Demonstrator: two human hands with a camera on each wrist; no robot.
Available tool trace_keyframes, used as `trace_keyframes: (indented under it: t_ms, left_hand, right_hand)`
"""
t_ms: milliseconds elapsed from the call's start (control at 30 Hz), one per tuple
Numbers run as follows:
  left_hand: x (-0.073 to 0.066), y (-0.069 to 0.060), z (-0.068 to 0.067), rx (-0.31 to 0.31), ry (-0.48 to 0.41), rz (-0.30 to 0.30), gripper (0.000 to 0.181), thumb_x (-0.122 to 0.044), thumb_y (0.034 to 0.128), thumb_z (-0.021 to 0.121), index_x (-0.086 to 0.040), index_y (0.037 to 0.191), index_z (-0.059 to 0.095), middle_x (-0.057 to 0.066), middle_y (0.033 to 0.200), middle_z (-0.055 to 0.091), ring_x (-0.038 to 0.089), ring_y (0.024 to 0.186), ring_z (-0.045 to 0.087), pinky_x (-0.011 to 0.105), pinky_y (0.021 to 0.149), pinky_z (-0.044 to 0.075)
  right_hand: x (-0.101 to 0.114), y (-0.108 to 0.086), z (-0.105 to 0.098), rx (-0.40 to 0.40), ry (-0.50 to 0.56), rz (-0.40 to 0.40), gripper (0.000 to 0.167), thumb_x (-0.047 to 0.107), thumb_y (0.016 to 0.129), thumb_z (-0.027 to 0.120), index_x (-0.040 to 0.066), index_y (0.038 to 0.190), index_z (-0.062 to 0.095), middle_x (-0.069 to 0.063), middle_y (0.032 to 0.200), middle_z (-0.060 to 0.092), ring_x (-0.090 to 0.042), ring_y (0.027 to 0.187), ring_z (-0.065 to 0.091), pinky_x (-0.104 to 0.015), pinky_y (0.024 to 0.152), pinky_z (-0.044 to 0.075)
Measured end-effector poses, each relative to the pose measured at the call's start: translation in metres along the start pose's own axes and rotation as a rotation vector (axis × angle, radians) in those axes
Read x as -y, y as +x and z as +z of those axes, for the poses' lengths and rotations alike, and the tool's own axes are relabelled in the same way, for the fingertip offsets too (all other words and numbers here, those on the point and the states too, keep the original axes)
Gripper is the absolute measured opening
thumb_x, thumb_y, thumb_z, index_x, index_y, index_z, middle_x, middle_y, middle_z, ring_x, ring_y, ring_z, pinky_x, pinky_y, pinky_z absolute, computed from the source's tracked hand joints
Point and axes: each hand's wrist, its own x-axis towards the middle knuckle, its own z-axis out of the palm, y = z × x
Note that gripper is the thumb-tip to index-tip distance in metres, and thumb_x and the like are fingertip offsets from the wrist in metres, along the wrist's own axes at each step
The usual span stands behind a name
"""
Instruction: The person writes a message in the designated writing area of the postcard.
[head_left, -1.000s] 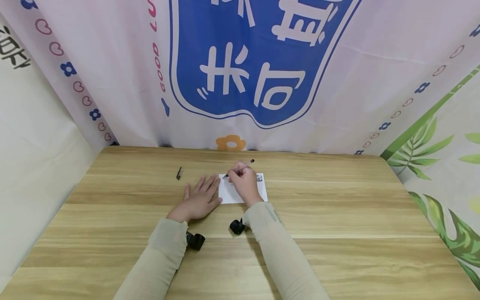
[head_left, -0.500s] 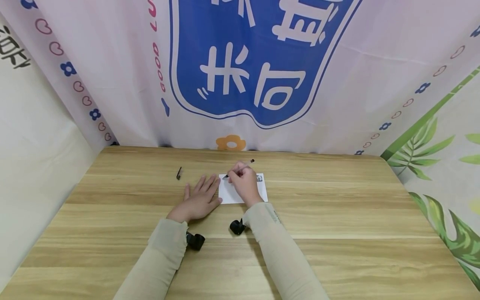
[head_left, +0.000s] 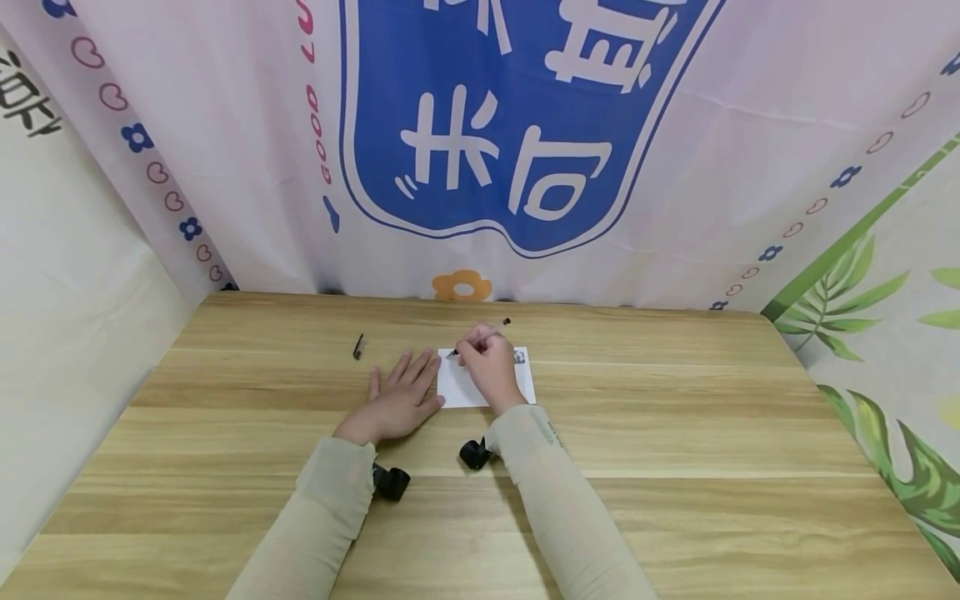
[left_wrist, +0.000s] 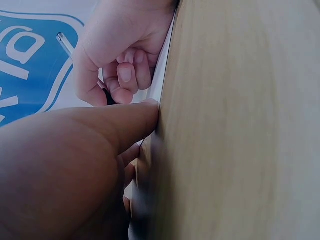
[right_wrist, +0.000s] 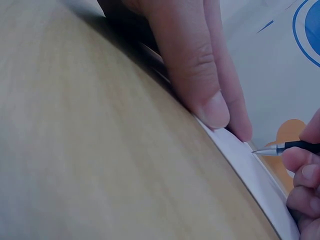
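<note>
A white card (head_left: 463,392) with a small dark printed picture (head_left: 519,357) at its upper right lies on the wooden table. My left hand (head_left: 393,406) rests flat with fingers spread; its thumb (right_wrist: 215,107) and a fingertip press on the card's left edge. Above the card, my right hand (head_left: 489,367) pinches a clear-barrelled pen (head_left: 498,326). The bare metal point of the pen (right_wrist: 270,150) is at the card's upper left; whether it touches cannot be told. Any writing is too small to see. Left of the card lies a black pen cap (head_left: 358,347).
The wooden table (head_left: 675,433) reaches back to a printed curtain (head_left: 262,167) hanging along its far edge. Black wrist cameras (head_left: 392,482) sit on both wrists near the sleeves. A leaf-patterned cloth (head_left: 862,333) hangs on the right.
The pen's upper end has shifted slightly to the right in my right hand. My left hand, the card and the pen cap stay where they were.
</note>
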Motion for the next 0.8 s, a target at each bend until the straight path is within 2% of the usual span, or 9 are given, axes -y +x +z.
trace_keyframes:
  t_ms: [200,333,433,567,800]
  left_hand:
    - [0.002,0.001,0.001,-0.002,-0.002,0.002,0.069,-0.038,0.1088,0.043,-0.011,0.164,0.012,0.009,0.171,0.002,0.037,0.155,-0.01,0.073,0.111,-0.015]
    - [0.002,0.0,0.001,0.0,0.003,-0.001,0.069,-0.039,0.1086,0.043,-0.011,0.164,0.011,0.009,0.171,0.001,0.036,0.155,-0.011,0.072,0.111,-0.015]
    - [0.001,0.0,0.0,0.004,0.003,-0.003,0.07,-0.039,0.1085,0.043,-0.012,0.164,0.01,0.008,0.171,0.0,0.036,0.154,-0.012,0.072,0.111,-0.016]
    - [0.001,0.0,0.0,0.004,-0.001,0.001,0.07,-0.039,0.1086,0.043,-0.011,0.164,0.011,0.009,0.171,0.001,0.036,0.154,-0.011,0.072,0.111,-0.016]
    - [0.0,-0.001,0.0,0.001,0.002,0.003,0.068,-0.037,0.1089,0.043,-0.01,0.163,0.012,0.01,0.171,0.002,0.037,0.155,-0.01,0.073,0.11,-0.015]
  right_hand:
    - [0.001,0.0,0.0,0.002,-0.001,0.017,0.013,0.001,0.092,0.063,0.0,0.079,0.064,-0.021,0.072,0.065,-0.014,0.06,0.055,-0.022,0.054,0.041]
    - [0.026,-0.009,-0.004,0.011,-0.003,0.024,0.013,-0.002,0.093,0.062,-0.007,0.081,0.063,-0.028,0.075,0.064,-0.012,0.06,0.053,-0.02,0.055,0.04]
    - [0.045,-0.016,-0.007,0.02,0.003,0.026,0.012,-0.005,0.093,0.06,-0.01,0.082,0.062,-0.03,0.077,0.064,-0.019,0.062,0.056,-0.021,0.057,0.04]
    - [0.047,-0.017,-0.008,0.03,0.014,0.035,0.012,-0.004,0.095,0.06,-0.011,0.085,0.063,-0.031,0.079,0.065,-0.035,0.069,0.059,-0.021,0.057,0.04]
    - [0.047,-0.017,-0.008,0.038,0.003,0.02,0.012,-0.005,0.095,0.059,-0.012,0.086,0.063,-0.033,0.08,0.064,-0.044,0.074,0.061,-0.021,0.058,0.04]
